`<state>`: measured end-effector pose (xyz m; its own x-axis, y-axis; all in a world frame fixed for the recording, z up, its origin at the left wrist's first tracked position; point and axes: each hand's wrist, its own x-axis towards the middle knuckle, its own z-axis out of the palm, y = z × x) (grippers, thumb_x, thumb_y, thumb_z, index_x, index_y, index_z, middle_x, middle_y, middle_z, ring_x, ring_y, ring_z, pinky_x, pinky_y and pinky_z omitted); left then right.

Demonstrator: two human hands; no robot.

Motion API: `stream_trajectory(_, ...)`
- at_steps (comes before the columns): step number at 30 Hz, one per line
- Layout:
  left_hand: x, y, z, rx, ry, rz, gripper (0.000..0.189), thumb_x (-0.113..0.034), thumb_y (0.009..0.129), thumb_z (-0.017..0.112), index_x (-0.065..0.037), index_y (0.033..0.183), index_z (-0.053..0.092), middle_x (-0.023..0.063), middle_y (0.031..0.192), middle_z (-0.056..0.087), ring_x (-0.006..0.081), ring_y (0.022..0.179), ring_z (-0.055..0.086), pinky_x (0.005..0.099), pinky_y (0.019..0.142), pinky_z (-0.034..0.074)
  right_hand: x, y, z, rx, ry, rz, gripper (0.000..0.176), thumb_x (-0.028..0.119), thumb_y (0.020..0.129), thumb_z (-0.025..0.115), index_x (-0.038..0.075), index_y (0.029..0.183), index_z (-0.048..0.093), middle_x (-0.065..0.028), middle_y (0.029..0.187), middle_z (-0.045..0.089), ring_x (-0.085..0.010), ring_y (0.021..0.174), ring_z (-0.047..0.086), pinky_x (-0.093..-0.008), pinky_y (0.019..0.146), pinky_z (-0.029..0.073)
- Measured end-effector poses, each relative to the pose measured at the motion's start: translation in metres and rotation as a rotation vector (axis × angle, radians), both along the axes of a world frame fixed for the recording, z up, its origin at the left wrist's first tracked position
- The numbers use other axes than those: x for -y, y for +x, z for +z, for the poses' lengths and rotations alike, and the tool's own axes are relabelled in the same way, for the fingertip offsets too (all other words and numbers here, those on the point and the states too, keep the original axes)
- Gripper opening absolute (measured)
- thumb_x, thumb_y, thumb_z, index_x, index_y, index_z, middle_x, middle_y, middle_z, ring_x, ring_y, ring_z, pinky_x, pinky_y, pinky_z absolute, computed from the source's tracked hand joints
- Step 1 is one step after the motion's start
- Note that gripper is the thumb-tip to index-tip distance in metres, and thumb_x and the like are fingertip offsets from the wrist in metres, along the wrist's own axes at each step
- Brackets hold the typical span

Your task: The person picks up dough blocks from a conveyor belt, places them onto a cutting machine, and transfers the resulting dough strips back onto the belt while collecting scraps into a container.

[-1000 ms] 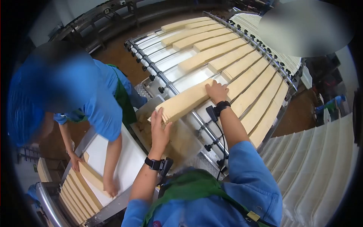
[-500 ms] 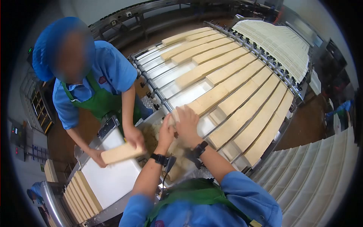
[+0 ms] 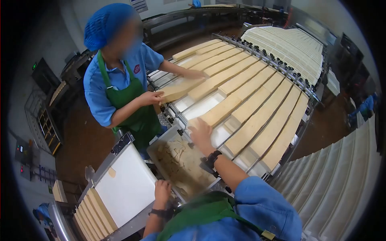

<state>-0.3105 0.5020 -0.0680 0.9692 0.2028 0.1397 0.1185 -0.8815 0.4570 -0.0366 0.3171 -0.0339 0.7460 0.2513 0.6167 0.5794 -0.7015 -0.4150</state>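
Note:
Pale flat strips [image 3: 245, 92] lie in lanes between metal rods on the slanted conveyor. My right hand [image 3: 201, 133] rests on the near end of one strip at the conveyor's lower edge, its fingers slightly blurred. My left hand [image 3: 162, 190] is at the right edge of the white board [image 3: 124, 182], fingers bent down; whether it grips anything is unclear. Between my hands and below the conveyor sits a bin [image 3: 177, 160] of broken pieces. A co-worker across from me holds a strip [image 3: 177, 89] in two hands over the conveyor's left lanes.
The co-worker [image 3: 124, 80] stands at the left, beside the conveyor. Several strips [image 3: 94, 213] stand in a row at the white board's near end. A dark phone-like device [image 3: 122, 143] is at the board's far corner. Stacked ridged white trays [image 3: 333, 176] are at the right.
My hands have parted: the left moved down to the board, the right stayed near the conveyor edge. The co-worker moved from the board to the conveyor with a strip. The bin is more visible.

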Motion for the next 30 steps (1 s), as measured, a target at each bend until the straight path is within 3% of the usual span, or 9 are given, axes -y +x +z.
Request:
stream_trajectory(4, 0.002, -0.028, -0.013, -0.147, 0.109, -0.045, 0.008, -0.015, 0.08, 0.066, -0.009, 0.083, 0.071, 0.01, 0.082, 0.064, 0.0301, 0.086, 0.061, 0.0414, 0.077, 0.048, 0.002, -0.001, -0.002, -0.008, 0.037, 0.027, 0.038, 0.013, 0.073, 0.072, 0.021, 0.109, 0.066, -0.015, 0.139, 0.038, -0.0348, 0.127, 0.036, -0.0538, 0.104, 0.025)
stream_trajectory(6, 0.009, -0.032, -0.017, 0.018, 0.209, 0.051, 0.01, -0.021, 0.079, 0.067, -0.013, 0.08, 0.072, 0.0071, 0.073, 0.066, 0.0282, 0.073, 0.062, 0.0414, 0.07, 0.05, 0.004, -0.005, 0.002, -0.027, 0.032, 0.026, 0.037, 0.013, 0.073, 0.071, 0.022, 0.109, 0.066, -0.015, 0.139, 0.038, -0.0348, 0.128, 0.036, -0.0542, 0.104, 0.025)
stream_trajectory(9, 0.014, -0.03, -0.025, 0.054, 0.214, 0.209, 0.009, -0.023, 0.077, 0.068, -0.015, 0.081, 0.072, 0.0076, 0.069, 0.067, 0.0284, 0.066, 0.063, 0.0413, 0.065, 0.05, 0.002, -0.01, 0.005, -0.046, 0.028, 0.027, 0.037, 0.012, 0.075, 0.071, 0.022, 0.11, 0.066, -0.0147, 0.139, 0.038, -0.0352, 0.128, 0.035, -0.0553, 0.106, 0.024)
stream_trajectory(12, 0.016, -0.027, -0.029, 0.042, 0.244, 0.313, 0.01, -0.026, 0.078, 0.068, -0.017, 0.08, 0.072, 0.0089, 0.067, 0.066, 0.0289, 0.064, 0.063, 0.042, 0.061, 0.05, 0.004, -0.011, 0.006, -0.06, 0.028, 0.033, 0.035, 0.013, 0.077, 0.069, 0.021, 0.11, 0.066, -0.0144, 0.139, 0.038, -0.0358, 0.129, 0.035, -0.0567, 0.107, 0.022)
stream_trajectory(19, 0.016, -0.028, -0.031, 0.034, 0.289, 0.304, 0.009, -0.025, 0.079, 0.067, -0.017, 0.082, 0.071, 0.0105, 0.068, 0.066, 0.0306, 0.064, 0.064, 0.0433, 0.061, 0.05, 0.001, -0.013, 0.006, -0.095, 0.022, 0.019, 0.026, 0.015, 0.084, 0.061, 0.019, 0.109, 0.065, -0.0148, 0.138, 0.039, -0.0358, 0.13, 0.035, -0.0582, 0.109, 0.019)
stream_trajectory(30, 0.01, -0.031, -0.034, 0.054, 0.274, 0.3, 0.01, -0.024, 0.079, 0.067, -0.015, 0.083, 0.068, 0.01, 0.067, 0.065, 0.0301, 0.062, 0.063, 0.0435, 0.06, 0.05, -0.001, -0.013, 0.002, -0.064, 0.044, 0.005, 0.023, 0.014, 0.084, 0.06, 0.017, 0.106, 0.065, -0.016, 0.138, 0.04, -0.0359, 0.13, 0.034, -0.0575, 0.109, 0.019)
